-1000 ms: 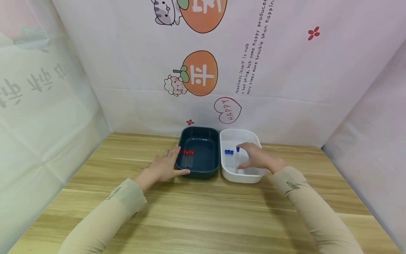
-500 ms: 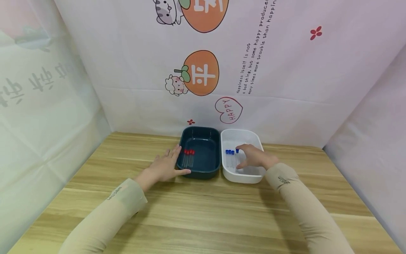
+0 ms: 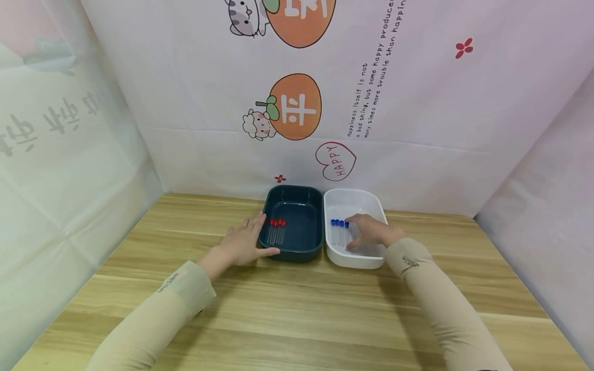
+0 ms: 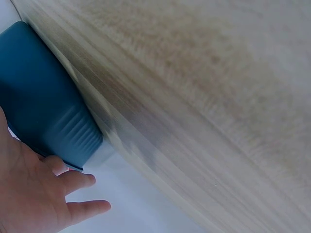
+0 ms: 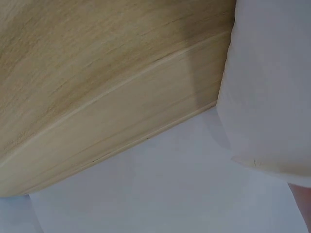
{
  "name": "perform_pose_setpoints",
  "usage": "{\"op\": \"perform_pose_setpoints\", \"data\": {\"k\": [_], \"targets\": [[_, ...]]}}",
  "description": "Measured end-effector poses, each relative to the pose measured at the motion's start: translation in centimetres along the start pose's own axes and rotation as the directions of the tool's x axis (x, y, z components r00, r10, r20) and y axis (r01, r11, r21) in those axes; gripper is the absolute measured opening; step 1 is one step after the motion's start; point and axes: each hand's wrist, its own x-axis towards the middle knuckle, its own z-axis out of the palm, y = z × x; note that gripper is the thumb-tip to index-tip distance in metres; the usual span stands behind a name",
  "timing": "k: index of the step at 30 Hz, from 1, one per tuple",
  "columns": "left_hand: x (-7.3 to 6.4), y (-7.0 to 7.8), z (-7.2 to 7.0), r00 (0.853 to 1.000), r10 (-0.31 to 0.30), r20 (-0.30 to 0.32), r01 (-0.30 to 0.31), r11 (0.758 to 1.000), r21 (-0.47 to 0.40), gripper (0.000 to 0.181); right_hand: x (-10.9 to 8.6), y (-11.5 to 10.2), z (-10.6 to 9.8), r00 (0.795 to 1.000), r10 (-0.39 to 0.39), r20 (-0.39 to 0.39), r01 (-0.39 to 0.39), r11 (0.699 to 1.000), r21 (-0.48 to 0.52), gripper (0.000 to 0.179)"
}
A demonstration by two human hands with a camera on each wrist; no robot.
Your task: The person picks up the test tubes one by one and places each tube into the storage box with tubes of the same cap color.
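Observation:
In the head view my right hand (image 3: 371, 230) reaches into the white tray (image 3: 355, 262), finger and thumb pinching a blue-capped test tube (image 3: 347, 225) by its two ends. This tube lies beside several others with blue caps (image 3: 337, 223), all lined up the same way. My left hand (image 3: 238, 245) rests against the left side of the dark blue tray (image 3: 297, 255), its fingers spread along the rim. Several red-capped test tubes (image 3: 277, 233) lie in a row inside that tray. The left wrist view shows the left fingers (image 4: 80, 182) at the tray's end.
Both trays stand side by side at the back of the wooden table (image 3: 297, 309). A printed white cloth (image 3: 209, 103) hangs right behind them, with more cloth at both sides. In the right wrist view a sliver of skin shows at the lower right.
My right hand has lowered the blue-capped test tube and brought it slightly left, level with the other blue-capped ones. The left hand has kept its place on the dark tray.

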Motion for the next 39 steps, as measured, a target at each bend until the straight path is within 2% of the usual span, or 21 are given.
{"op": "perform_pose_setpoints", "data": {"k": [5,15,29,39], "targets": [[-0.10,0.10,-0.03,1.000,-0.003,0.005,0.003,1.000,-0.001,0.113,0.12,-0.02,0.15,1.000,-0.006,0.019,0.007,0.999,-0.039,0.087],[-0.13,0.24,0.00,1.000,-0.001,0.003,0.001,1.000,-0.009,0.113,0.22,0.21,0.37,0.999,-0.001,0.035,0.002,0.999,-0.035,0.086],[-0.03,0.29,-0.10,1.000,0.002,0.003,-0.002,1.000,0.000,0.113,-0.01,0.18,0.14,0.999,0.009,0.030,-0.010,1.000,0.005,0.086],[0.07,0.16,-0.59,1.000,-0.009,0.027,0.009,1.000,0.007,0.113,-0.32,-0.67,-0.25,1.000,0.025,0.013,-0.025,0.999,0.027,0.083]]}}
